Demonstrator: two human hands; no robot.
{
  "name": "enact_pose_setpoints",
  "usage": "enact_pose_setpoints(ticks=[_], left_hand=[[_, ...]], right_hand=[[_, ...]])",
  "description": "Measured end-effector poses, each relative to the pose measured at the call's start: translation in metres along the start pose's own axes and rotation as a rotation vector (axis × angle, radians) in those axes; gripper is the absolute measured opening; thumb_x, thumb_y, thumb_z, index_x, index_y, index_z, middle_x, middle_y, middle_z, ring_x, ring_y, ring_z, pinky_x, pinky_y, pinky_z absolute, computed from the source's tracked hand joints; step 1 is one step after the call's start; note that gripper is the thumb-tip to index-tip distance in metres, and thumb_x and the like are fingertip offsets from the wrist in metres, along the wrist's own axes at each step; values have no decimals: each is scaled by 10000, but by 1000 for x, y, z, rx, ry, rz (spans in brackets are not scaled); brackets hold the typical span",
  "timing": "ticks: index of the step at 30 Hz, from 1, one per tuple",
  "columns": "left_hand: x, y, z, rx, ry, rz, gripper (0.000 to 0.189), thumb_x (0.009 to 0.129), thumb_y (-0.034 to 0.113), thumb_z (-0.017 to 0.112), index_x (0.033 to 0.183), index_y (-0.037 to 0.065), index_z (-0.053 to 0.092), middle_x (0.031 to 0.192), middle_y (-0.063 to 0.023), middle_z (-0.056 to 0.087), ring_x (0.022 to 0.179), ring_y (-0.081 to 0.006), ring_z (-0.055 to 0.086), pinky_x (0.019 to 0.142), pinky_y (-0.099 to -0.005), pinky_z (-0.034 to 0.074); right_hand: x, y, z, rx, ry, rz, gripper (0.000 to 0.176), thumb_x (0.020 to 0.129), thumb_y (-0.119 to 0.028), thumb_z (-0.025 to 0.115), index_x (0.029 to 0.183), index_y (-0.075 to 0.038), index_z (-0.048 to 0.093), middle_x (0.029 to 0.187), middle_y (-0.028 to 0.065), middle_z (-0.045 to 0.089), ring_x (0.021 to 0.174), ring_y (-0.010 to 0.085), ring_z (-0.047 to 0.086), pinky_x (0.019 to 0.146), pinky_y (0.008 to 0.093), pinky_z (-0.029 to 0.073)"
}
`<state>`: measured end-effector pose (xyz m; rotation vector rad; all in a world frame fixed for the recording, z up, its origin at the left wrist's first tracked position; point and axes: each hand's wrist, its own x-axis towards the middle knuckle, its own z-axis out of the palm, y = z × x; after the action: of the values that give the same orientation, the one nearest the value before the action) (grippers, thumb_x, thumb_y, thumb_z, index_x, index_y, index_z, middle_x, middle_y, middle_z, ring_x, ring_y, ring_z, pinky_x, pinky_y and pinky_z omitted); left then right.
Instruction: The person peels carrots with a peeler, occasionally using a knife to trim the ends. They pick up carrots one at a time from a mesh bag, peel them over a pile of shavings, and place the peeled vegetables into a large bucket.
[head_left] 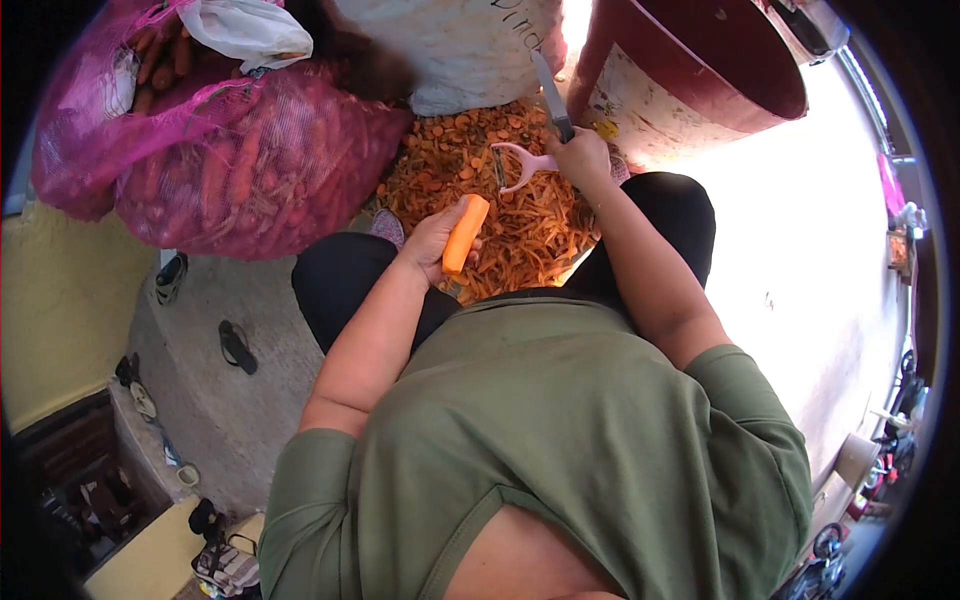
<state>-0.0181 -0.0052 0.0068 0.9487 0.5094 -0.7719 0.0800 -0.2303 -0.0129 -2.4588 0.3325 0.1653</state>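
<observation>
My left hand (pixel 430 242) is closed around a peeled orange carrot (pixel 466 234) with a cut upper end, held over the pile between my knees. Gripped together in my right hand (pixel 584 160) are a knife (pixel 551 92), its blade pointing away from me, and a pink peeler (pixel 520 165), whose head points left toward the carrot. The peeler and the carrot are apart. Below both hands spreads a heap of carrot peels (pixel 535 235), with round carrot end pieces (pixel 465 130) toward its far side.
A pink mesh sack of carrots (pixel 250 170) stands at the left. Beyond the heap are a white sack (pixel 440 50) with writing and a large red-brown tub (pixel 670 90). Loose sandals (pixel 237 347) lie on the concrete floor at left.
</observation>
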Motion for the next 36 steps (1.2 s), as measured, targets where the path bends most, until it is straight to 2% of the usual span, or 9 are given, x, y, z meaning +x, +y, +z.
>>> enact_pose_setpoints(ticks=[2,5,9,11,17,21,23,29,36], left_hand=[[3,1,2,33,58,6,421,858,448,454,1009,56,486,747,-62,506,568,-128,495,447,-215,414],[16,-2,-20,-112,-46,28,392,857,413,478,996,47,494,774,-85,547,584,-142,527,460,-240,447],[18,-1,-20,-113,-15,32,362,871,388,458,968,43,505,766,-100,565,600,-162,545,469,-266,459],[16,-2,-14,-14,62,69,360,873,389,454,954,42,510,743,-96,558,611,-170,549,472,-276,460],[26,-4,-29,-184,-48,63,356,880,382,439,938,39,517,747,-96,558,623,-187,564,492,-297,475],[31,-10,-30,-173,-12,97,362,888,383,419,967,42,508,787,-94,565,675,-196,578,568,-308,490],[29,-9,-35,-133,-78,74,363,889,383,418,983,44,504,808,-92,569,714,-193,585,612,-314,494],[30,-13,-25,-249,24,79,337,900,343,415,922,26,526,784,-77,560,699,-179,580,603,-309,498],[19,-8,-10,-136,-5,170,320,902,326,412,920,27,525,801,-74,562,704,-178,581,594,-305,499]], right_hand=[[-3,0,0,8,-51,19,331,704,-363,592,827,-59,638,781,171,621,781,301,605,712,390,468],[0,11,8,48,-83,0,361,690,-377,613,802,-35,629,738,166,618,747,293,611,693,384,472],[-8,1,3,84,-214,37,366,677,-367,640,762,-12,616,662,150,607,668,265,619,639,371,478],[-9,2,10,80,-217,-17,348,682,-348,642,753,-8,612,644,142,602,633,250,617,613,362,476],[-34,-21,7,161,-300,-131,311,692,-311,637,761,-8,616,614,128,598,590,240,610,580,351,465],[-59,-40,10,240,-341,-235,288,696,-303,633,789,-31,623,595,136,588,580,256,602,579,356,462],[-68,-46,10,239,-336,-311,273,707,-302,623,829,-57,619,621,155,589,599,287,596,587,371,460],[-72,-50,14,211,-336,-345,267,715,-297,613,839,-62,615,646,158,597,629,299,599,602,382,464],[-47,-41,8,182,-206,-197,265,723,-298,612,764,-36,626,609,139,593,592,266,604,569,364,464]])
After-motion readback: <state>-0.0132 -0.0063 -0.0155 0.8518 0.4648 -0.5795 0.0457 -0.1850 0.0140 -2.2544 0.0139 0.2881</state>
